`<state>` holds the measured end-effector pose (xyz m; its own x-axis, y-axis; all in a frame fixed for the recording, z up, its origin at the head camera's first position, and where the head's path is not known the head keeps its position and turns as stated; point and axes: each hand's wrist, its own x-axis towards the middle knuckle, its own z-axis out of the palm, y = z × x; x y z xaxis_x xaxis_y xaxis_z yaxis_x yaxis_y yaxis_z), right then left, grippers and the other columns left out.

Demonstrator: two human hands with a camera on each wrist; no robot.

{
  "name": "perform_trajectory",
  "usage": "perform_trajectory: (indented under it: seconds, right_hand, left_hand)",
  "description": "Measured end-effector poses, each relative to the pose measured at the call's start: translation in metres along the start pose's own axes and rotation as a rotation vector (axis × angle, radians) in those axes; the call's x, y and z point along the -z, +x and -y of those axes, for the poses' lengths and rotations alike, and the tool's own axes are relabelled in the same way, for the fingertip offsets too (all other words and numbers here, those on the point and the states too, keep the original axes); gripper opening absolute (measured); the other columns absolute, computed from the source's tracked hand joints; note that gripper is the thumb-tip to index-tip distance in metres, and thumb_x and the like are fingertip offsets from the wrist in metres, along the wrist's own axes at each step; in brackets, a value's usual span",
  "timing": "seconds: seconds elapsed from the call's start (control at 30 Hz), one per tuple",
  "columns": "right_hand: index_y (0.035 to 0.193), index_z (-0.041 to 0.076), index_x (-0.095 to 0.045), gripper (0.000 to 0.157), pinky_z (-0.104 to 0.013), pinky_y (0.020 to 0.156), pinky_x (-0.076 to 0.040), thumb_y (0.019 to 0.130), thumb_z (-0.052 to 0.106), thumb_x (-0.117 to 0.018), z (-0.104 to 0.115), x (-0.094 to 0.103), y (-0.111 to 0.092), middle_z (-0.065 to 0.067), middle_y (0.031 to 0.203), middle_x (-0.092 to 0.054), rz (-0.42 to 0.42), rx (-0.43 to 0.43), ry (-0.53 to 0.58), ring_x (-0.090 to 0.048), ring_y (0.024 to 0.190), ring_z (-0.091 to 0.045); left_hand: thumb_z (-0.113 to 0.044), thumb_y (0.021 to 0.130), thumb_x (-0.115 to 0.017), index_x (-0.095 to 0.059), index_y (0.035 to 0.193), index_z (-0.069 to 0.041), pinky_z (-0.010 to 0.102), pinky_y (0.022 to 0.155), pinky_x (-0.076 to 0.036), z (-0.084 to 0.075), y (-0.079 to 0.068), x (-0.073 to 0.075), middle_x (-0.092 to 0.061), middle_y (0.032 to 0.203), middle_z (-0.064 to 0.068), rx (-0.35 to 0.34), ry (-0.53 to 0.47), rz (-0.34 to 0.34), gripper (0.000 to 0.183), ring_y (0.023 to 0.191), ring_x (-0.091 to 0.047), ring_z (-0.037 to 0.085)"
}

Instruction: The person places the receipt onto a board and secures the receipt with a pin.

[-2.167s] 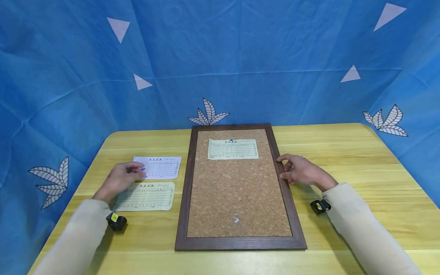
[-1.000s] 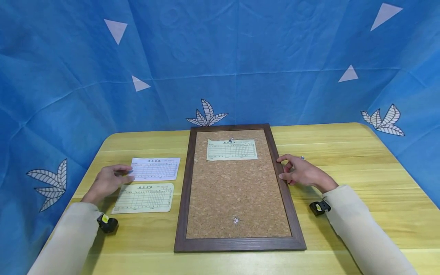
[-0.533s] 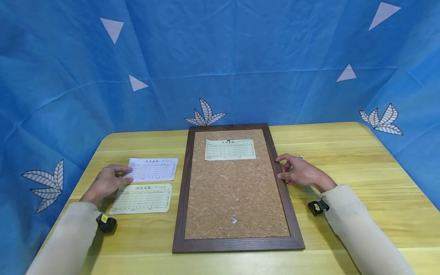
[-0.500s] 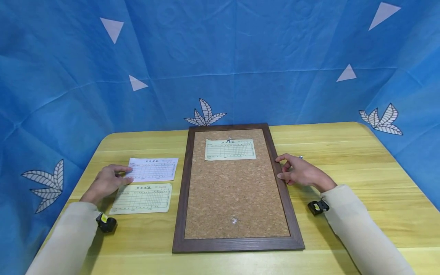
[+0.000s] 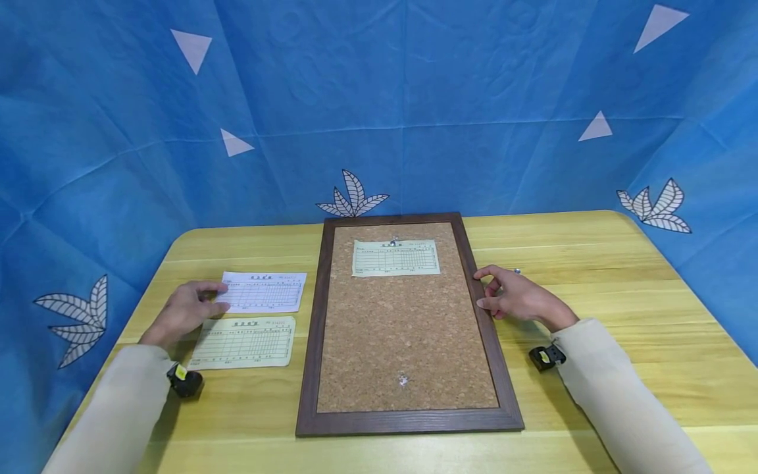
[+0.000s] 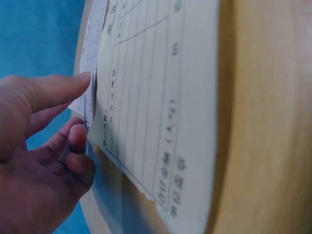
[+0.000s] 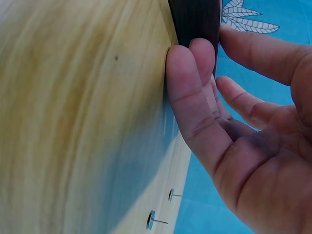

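Observation:
In the head view, my left hand (image 5: 181, 311) lies at the left edge of a lilac-white printed receipt slip (image 5: 263, 293), forefinger and thumb apart at its margin. Just below is a pale green slip of the same form (image 5: 244, 343), which fills much of the left wrist view. My right hand (image 5: 515, 296) rests its fingertips on the right side of a brown-framed corkboard (image 5: 408, 329); the right wrist view shows the fingers against the dark frame (image 7: 197, 22). Another green slip (image 5: 395, 260) is pinned near the board's top with a thumbtack (image 5: 393, 243).
A second thumbtack (image 5: 403, 380) sits low on the cork. Two loose thumbtacks lie on the wooden table (image 5: 610, 289) behind the right hand, the nearer thumbtack (image 7: 151, 220) showing large in the right wrist view. A blue cloth (image 5: 331, 99) stands behind the table.
My left hand has drawn left off the lilac slip to its left edge, then stayed there. The right hand has kept its place on the frame. The whole head view has shifted slightly.

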<state>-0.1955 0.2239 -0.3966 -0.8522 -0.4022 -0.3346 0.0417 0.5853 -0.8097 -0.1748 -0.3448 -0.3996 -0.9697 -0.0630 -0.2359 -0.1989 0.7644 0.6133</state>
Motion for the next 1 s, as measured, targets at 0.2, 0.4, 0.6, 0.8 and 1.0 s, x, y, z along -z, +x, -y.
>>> perform_trajectory:
  seconds: [0.2,0.4,0.6,0.8,1.0]
  right_hand:
    - [0.144,-0.007,-0.035,0.053,-0.036,0.061,-0.051,0.098,0.0,-0.061,0.0,0.0,0.0,-0.014,0.094,-0.048,-0.001,0.001,-0.006,-0.053,0.069,-0.021]
    - [0.144,-0.006,-0.035,0.053,-0.037,0.064,-0.051,0.098,0.001,-0.061,0.0,0.0,0.0,-0.014,0.095,-0.047,0.001,-0.007,-0.009,-0.052,0.071,-0.021]
    - [0.144,-0.006,-0.034,0.053,-0.038,0.066,-0.052,0.099,0.001,-0.061,0.0,0.001,0.0,-0.014,0.095,-0.047,0.002,-0.011,-0.011,-0.052,0.072,-0.021]
    - [0.144,-0.006,-0.035,0.053,-0.038,0.067,-0.052,0.099,0.001,-0.06,0.001,0.001,0.0,-0.014,0.095,-0.046,-0.001,-0.017,-0.02,-0.055,0.073,-0.022]
    - [0.144,-0.007,-0.034,0.052,-0.038,0.067,-0.052,0.099,0.0,-0.06,0.001,0.001,0.0,-0.015,0.095,-0.047,0.0,-0.013,-0.017,-0.054,0.073,-0.022]
  left_hand:
    - [-0.012,0.097,-0.066,-0.048,0.142,0.008,0.04,0.079,-0.043,-0.001,0.004,0.0,-0.048,0.135,0.031,-0.022,-0.003,0.01,0.052,0.102,-0.051,0.036]
    - [-0.008,0.097,-0.063,-0.049,0.14,0.01,0.045,0.083,-0.042,-0.001,0.007,0.001,-0.039,0.144,0.033,-0.054,0.013,0.011,0.049,0.105,-0.046,0.039]
    - [-0.008,0.099,-0.061,-0.046,0.141,0.012,0.045,0.085,-0.047,-0.002,0.011,0.001,-0.034,0.148,0.034,-0.067,0.039,0.013,0.049,0.113,-0.046,0.042]
    - [-0.007,0.1,-0.059,-0.044,0.142,0.013,0.044,0.084,-0.048,-0.003,0.014,0.001,-0.038,0.143,0.035,-0.058,0.067,0.012,0.049,0.115,-0.047,0.044]
    - [-0.008,0.1,-0.058,-0.042,0.143,0.013,0.05,0.088,-0.045,-0.004,0.015,0.001,-0.04,0.139,0.034,-0.04,0.053,0.003,0.051,0.112,-0.046,0.043]
